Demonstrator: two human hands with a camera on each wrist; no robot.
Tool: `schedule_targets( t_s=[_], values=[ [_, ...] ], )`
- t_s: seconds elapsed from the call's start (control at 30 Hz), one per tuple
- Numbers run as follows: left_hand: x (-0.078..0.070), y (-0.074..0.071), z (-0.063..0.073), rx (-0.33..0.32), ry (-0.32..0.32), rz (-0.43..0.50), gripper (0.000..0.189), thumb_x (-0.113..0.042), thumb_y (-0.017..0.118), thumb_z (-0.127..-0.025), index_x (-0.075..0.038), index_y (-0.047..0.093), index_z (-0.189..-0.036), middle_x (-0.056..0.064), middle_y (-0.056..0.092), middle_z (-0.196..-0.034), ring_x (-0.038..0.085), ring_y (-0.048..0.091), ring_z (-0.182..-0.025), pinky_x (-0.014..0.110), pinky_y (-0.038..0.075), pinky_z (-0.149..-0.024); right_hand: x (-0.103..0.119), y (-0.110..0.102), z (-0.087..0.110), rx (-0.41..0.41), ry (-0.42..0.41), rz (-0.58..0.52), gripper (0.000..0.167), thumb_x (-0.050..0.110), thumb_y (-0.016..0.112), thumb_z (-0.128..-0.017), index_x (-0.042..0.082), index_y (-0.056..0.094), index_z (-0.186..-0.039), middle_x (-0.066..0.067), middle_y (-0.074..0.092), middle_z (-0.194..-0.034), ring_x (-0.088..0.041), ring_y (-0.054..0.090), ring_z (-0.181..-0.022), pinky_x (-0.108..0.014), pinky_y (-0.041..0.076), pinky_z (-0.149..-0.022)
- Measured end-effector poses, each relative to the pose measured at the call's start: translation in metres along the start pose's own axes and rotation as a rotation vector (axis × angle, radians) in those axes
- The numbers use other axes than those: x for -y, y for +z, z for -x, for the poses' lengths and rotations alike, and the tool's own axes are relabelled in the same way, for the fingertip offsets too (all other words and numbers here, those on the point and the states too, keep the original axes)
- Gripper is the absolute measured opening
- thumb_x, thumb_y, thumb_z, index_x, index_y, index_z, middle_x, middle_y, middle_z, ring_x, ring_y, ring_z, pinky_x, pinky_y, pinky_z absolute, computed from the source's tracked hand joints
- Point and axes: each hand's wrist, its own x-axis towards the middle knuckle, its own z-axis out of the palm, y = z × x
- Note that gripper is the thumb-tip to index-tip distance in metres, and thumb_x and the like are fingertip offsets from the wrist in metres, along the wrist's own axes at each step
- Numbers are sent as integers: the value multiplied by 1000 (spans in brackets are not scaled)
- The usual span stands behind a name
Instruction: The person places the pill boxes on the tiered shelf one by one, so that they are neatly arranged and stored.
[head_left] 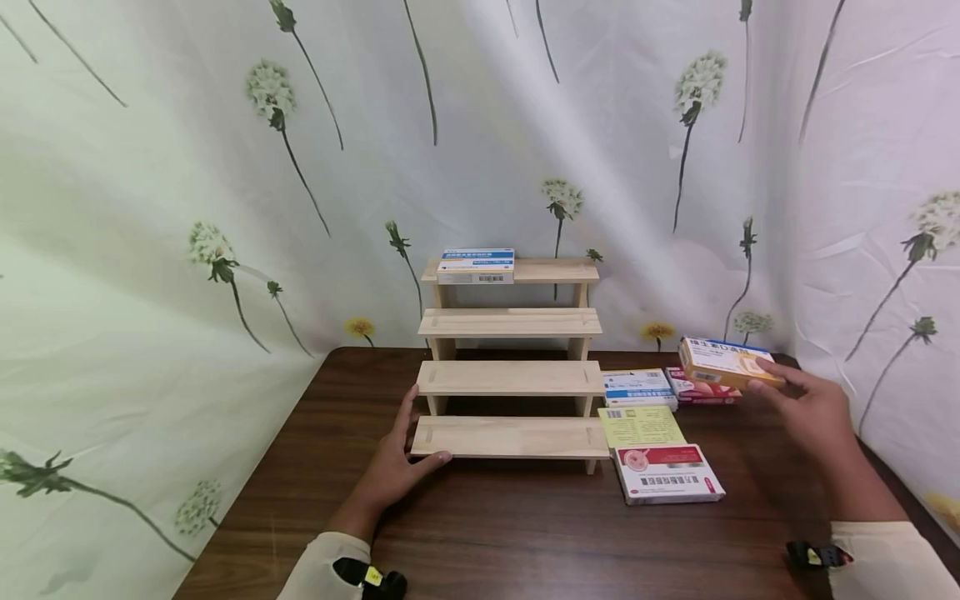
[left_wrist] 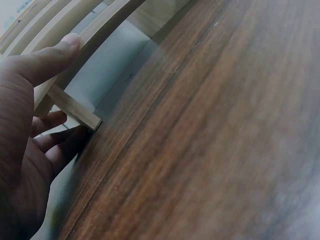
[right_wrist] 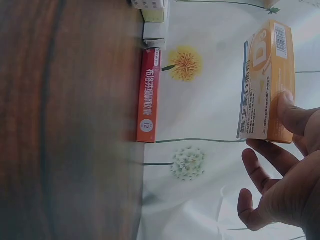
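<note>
A light wooden four-step display stand (head_left: 510,377) stands on the table. My left hand (head_left: 395,467) holds its lower left end, with the thumb (left_wrist: 67,44) on the lowest step's front edge and the other fingers round the side. On the right, my right hand (head_left: 813,412) pinches an orange-and-white medicine box (head_left: 727,361) by one end between thumb and fingers. This box (right_wrist: 267,82) is raised above the table, while the remaining fingers spread free below it. A blue-and-white medicine box (head_left: 476,267) lies on the left of the top step.
Right of the stand lie a blue-and-white box (head_left: 640,389), a red box (head_left: 701,388), a yellow-green box (head_left: 641,426) and a white-and-red box (head_left: 670,475). Behind the dark wooden table (head_left: 525,533) hangs a dandelion-print cloth (head_left: 480,192), which also closes off both sides.
</note>
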Motion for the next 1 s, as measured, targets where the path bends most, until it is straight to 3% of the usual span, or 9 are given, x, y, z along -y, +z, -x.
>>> schedule_targets(
  t_s=[0.27,0.5,1.0],
  values=[
    [0,-1,0,-10,7,-16,119,-31,90,-93,-39,6,-176,25,47,-168,43,67,-134,58,58,-104,14,-3,-6,-10,-56,19,62,41,68,-109,5,53,-157,-42,50,-156,-51,53,-125,-11,35,-71],
    [1,-1,-1,-8,12,-18,119,-32,90,-94,-40,5,-176,24,48,-167,41,68,-132,55,58,-103,24,-3,-10,-33,-104,16,59,35,72,-107,0,58,-153,-43,58,-146,-48,59,-113,-7,39,-65],
    [-1,0,0,-4,-1,-13,118,-30,90,-94,-41,6,-176,25,46,-168,44,66,-135,60,57,-105,47,-4,-21,-4,-51,-21,64,43,68,-109,7,51,-158,-40,54,-154,-50,58,-124,-7,40,-66]
  ],
)
